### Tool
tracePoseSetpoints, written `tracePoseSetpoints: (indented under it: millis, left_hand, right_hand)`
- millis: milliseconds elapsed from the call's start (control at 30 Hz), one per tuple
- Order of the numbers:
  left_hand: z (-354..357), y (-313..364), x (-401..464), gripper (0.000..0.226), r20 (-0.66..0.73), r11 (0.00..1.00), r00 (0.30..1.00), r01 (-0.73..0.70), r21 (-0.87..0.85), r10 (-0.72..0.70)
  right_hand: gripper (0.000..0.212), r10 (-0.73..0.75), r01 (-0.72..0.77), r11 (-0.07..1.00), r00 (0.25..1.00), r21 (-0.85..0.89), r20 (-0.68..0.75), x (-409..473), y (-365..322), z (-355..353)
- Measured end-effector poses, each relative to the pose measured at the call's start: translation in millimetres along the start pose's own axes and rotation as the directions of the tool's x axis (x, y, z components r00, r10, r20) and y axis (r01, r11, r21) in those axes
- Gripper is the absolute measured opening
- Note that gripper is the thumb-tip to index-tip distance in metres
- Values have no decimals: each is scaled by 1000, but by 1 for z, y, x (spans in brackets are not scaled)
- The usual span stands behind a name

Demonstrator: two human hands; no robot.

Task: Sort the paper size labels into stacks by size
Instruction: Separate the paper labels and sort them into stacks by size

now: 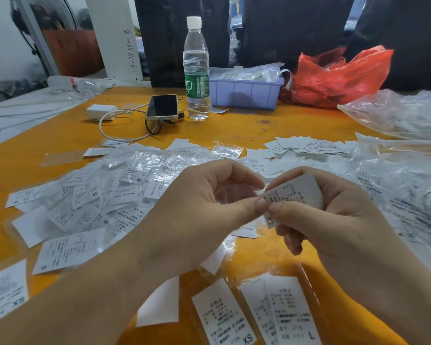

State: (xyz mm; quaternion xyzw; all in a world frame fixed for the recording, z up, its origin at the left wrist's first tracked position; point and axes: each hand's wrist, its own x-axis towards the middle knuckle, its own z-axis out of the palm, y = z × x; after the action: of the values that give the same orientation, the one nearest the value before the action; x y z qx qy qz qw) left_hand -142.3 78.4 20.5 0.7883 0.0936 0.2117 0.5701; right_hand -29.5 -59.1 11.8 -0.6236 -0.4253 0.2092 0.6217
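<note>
The orange bench (67,130) carries a wide loose heap of labels (105,195) at left centre (sizes M, S and XL readable). Far centre stands a water bottle (197,68), with a phone (162,107) to its left. At the near edge lie an XS label (224,312) and an L label (291,312), side by side. Above them, the left hand (204,207) and right hand (339,220) both pinch one held label (294,191) between thumb and fingers.
</note>
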Motion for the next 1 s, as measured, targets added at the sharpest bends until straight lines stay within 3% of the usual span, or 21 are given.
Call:
tracePoseSetpoints:
  millis: [600,767,1000]
  left_hand:
    - [0,-3,2,26,109,997,994,28,-67,-20]
    - [0,-2,1,28,80,997,997,12,-71,-7]
    - [-3,-1,3,10,-49,998,999,-24,-66,20]
  right_hand:
    - [7,-50,50,999,999,22,2,-1,1,1]
    - [11,-45,45,999,999,25,-1,0,1,-1]
    - [16,3,-4,1000,999,8,43,-1,3,1]
